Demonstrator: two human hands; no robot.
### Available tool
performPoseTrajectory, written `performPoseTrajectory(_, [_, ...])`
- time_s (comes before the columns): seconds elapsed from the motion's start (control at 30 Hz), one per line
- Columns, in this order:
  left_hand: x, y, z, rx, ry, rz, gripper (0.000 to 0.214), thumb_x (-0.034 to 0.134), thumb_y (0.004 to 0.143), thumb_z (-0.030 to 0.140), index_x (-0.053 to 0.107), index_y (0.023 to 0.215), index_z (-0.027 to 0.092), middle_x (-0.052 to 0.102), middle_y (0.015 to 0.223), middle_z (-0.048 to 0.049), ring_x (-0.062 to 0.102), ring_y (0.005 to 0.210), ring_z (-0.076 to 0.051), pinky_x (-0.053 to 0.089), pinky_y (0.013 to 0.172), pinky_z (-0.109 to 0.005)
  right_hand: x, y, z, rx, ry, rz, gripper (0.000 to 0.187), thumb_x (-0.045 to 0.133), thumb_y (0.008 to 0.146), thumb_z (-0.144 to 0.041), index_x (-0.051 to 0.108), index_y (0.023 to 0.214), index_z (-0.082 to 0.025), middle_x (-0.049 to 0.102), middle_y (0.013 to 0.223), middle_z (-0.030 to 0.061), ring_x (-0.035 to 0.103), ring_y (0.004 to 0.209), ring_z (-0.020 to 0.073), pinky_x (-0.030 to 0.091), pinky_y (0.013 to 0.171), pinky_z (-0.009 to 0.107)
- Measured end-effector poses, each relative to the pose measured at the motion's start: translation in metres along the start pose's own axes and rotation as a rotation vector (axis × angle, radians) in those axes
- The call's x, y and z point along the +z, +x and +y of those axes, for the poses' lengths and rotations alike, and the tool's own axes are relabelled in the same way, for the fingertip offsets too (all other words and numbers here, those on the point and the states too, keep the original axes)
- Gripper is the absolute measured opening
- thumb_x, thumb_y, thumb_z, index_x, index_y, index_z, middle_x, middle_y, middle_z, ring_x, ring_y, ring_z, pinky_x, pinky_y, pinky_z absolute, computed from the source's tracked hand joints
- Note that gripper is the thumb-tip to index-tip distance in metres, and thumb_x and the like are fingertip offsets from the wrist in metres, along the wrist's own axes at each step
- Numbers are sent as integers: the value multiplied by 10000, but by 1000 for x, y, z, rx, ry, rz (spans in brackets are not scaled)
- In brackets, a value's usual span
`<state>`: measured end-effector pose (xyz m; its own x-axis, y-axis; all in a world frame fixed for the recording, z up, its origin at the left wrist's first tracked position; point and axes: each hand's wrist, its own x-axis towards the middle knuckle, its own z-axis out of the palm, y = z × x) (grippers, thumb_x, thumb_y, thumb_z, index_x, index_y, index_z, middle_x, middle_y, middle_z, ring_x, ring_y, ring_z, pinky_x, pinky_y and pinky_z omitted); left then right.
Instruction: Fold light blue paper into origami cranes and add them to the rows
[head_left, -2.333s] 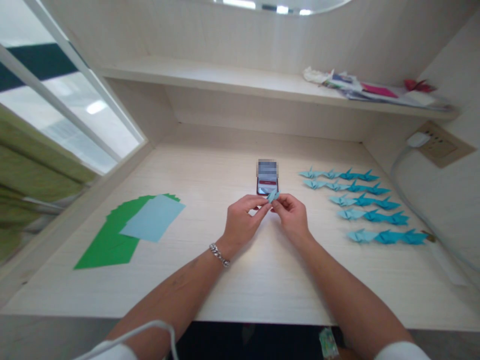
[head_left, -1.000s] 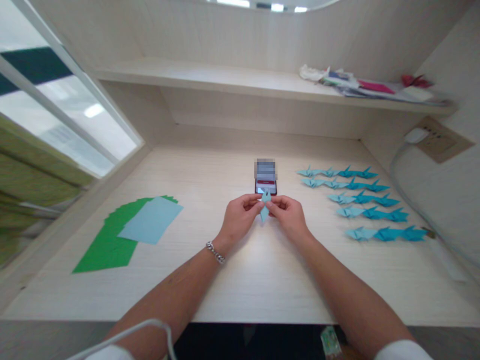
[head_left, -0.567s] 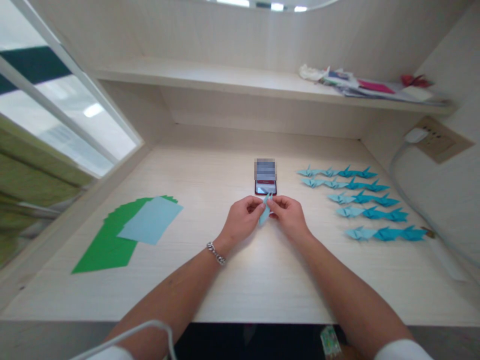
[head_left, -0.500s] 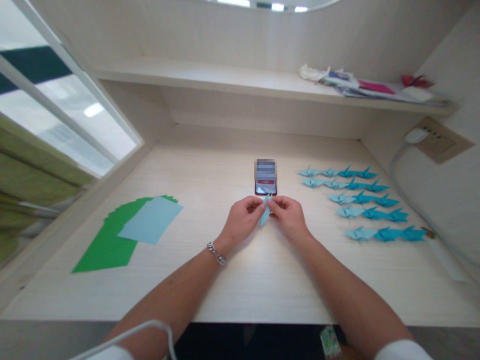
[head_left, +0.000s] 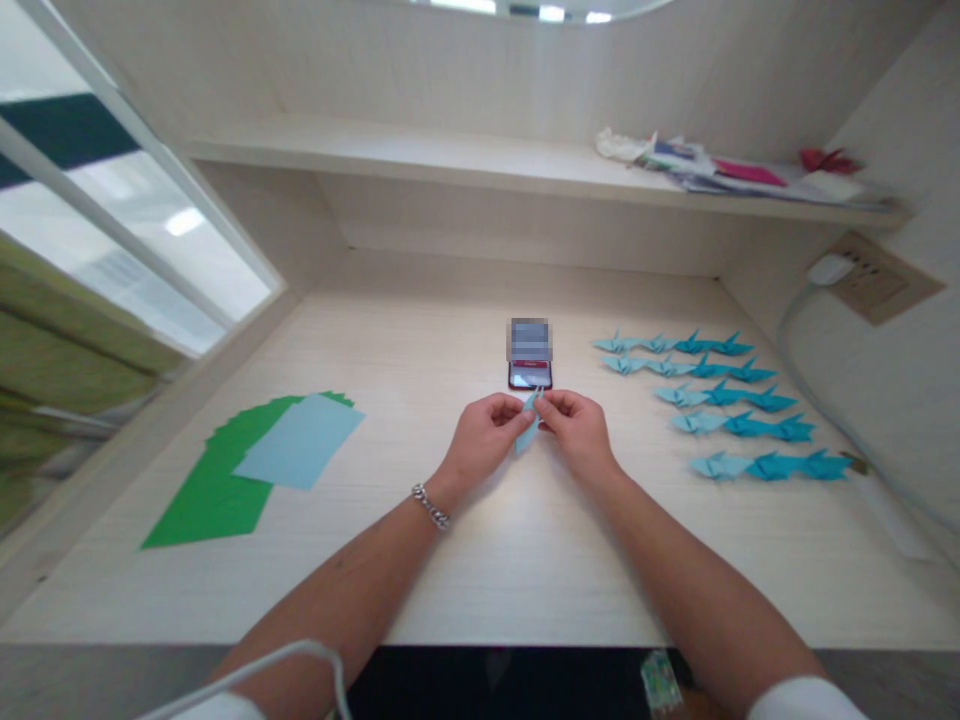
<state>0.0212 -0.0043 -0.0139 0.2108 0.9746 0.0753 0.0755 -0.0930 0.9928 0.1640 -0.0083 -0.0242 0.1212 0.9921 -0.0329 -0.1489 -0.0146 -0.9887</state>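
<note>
My left hand and my right hand meet over the middle of the desk. Both pinch a small folded piece of light blue paper, which hangs point down between the fingertips. A bracelet circles my left wrist. Just behind the hands lies a phone with its screen lit.
Several folded paper cranes, light and dark blue, lie in rows at the right. A light blue sheet rests on a stack of green sheets at the left. A shelf with papers runs behind; a wall socket and cable are at the right.
The folded paper turned from lying crosswise between my fingertips to hanging point down. My hands stayed in place above the desk, and the grip shifted slightly.
</note>
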Motion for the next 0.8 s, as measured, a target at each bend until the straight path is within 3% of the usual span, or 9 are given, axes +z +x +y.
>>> performPoseTrajectory(0.2, [0,0,4,-8,-28,-20,245,664,750,366,667,769,121,663,727,-50,575,640,-131,446,602,-243,0,-1,-1,-40,5,7,255,736,645,-379,686,771,-163,676,699,22,595,619,138,499,639,290])
performPoseTrajectory(0.4, [-1,1,5,-48,-96,-74,227,684,725,342,659,708,117,636,660,-32,533,583,-110,410,566,-239,-1,-1,-10,50,68,-4,268,763,601,-365,679,762,-168,675,701,13,597,617,131,505,623,286])
performPoseTrajectory(0.63, [0,2,4,-73,-150,-88,215,718,680,328,665,693,120,623,661,-31,518,581,-110,403,559,-248,-3,-1,-12,-1,33,23,242,770,596,-352,672,707,-161,655,642,10,582,584,129,508,621,300])
performPoseTrajectory(0.8, [-1,3,2,-75,-122,-83,250,729,667,362,667,682,120,620,645,-26,517,569,-108,400,560,-246,-4,0,-16,27,37,-27,341,802,536,-337,659,797,-170,659,674,7,605,608,140,513,619,301])
